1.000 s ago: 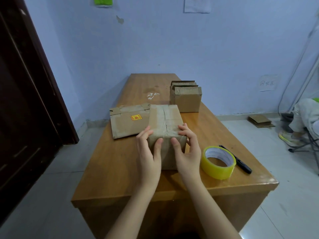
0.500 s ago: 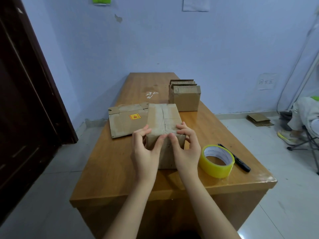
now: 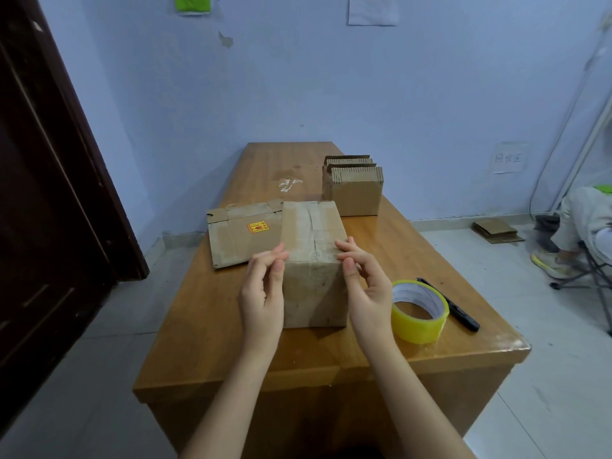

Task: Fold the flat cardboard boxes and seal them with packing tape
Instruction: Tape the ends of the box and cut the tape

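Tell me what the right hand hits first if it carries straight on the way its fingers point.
The right hand points up-left at the folded box; its fingertips look already at the near top edge, though contact is unclear.

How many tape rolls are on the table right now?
1. The tape roll stands on the table near its front right corner, right of the box, beside the marker. Another could be hidden behind the box or the far stack.

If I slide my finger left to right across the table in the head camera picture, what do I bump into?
Flat cardboard box with sticker → left hand → folded box → right hand → yellow tape roll → black marker.
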